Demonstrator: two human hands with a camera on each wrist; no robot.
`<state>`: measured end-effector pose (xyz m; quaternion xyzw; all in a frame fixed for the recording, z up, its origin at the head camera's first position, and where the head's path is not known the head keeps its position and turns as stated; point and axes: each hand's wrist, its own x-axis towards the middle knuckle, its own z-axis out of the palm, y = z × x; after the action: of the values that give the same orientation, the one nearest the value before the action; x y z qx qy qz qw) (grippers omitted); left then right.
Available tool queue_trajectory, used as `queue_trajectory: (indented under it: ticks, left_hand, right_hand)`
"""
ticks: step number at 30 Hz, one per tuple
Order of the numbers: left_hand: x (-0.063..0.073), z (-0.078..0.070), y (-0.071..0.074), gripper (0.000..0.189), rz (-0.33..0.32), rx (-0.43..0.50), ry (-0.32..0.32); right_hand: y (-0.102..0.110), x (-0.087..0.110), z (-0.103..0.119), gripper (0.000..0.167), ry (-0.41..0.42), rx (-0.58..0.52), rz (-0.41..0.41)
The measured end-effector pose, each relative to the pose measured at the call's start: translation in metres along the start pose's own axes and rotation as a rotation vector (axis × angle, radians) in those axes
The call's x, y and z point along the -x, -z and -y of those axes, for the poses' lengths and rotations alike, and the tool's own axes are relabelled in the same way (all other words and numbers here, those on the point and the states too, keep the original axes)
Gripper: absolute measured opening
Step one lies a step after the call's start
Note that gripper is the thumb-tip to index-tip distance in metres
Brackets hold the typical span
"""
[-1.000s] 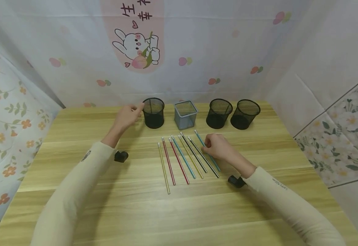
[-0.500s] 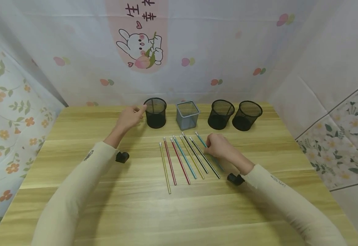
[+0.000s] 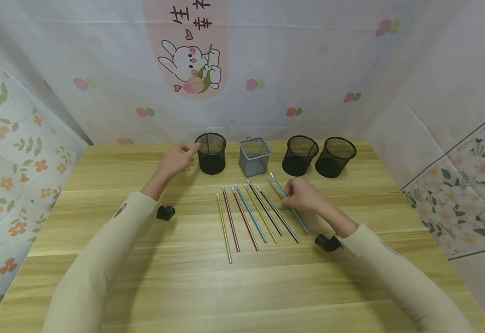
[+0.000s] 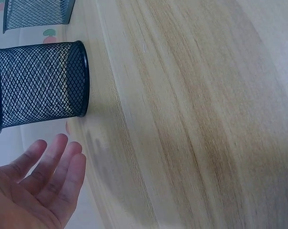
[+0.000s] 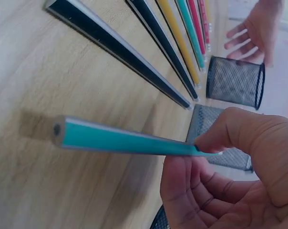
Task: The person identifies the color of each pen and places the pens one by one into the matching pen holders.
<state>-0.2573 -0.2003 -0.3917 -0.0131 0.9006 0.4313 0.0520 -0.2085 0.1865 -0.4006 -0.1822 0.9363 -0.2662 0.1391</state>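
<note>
My right hand pinches a teal pencil between thumb and fingers, and in the right wrist view the pencil is raised off the table. Left of it, a row of pencils in black, yellow, blue and red lies side by side. My left hand is beside the leftmost round black mesh pencil holder. In the left wrist view its fingers are spread and relaxed, with a gap between them and the holder.
A square grey mesh holder stands right of the leftmost one. Further right are two round black mesh holders, one beside the other. Behind them hangs a printed white curtain along the wooden table's back edge.
My right hand has picked up the teal pencil and moved it slightly right, away from the row. The left hand has stayed beside the black holder.
</note>
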Motion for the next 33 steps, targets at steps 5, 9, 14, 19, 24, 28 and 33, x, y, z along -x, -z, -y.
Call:
queue_trajectory:
  ticks: [5, 9, 14, 19, 24, 28, 33]
  left_hand:
    - [0.000, -0.001, 0.001, 0.078, 0.013, 0.010, 0.009]
    - [0.001, -0.002, 0.001, 0.079, 0.024, -0.003, 0.015]
    - [0.001, -0.003, 0.001, 0.077, 0.025, -0.033, 0.008]
    - [0.003, -0.004, 0.003, 0.081, 0.042, -0.084, 0.015]
    - [0.003, -0.002, 0.006, 0.084, 0.065, -0.129, 0.017]
    - [0.002, -0.001, 0.006, 0.083, 0.069, -0.144, 0.012]
    - [0.002, -0.003, 0.006, 0.083, 0.073, -0.154, 0.009]
  right_hand:
    - [0.004, 0.005, -0.006, 0.007, 0.047, -0.079, -0.008]
    - [0.007, 0.009, -0.009, 0.006, 0.058, -0.110, -0.016]
    - [0.011, 0.013, -0.010, 0.006, 0.051, -0.136, -0.020]
    - [0.016, 0.017, -0.011, 0.009, 0.078, -0.156, -0.047]
    - [0.021, 0.019, -0.015, 0.007, 0.139, -0.177, -0.091]
    - [0.025, 0.021, -0.016, 0.007, 0.167, -0.165, -0.125]
    - [0.029, 0.025, -0.017, 0.009, 0.173, -0.168, -0.154]
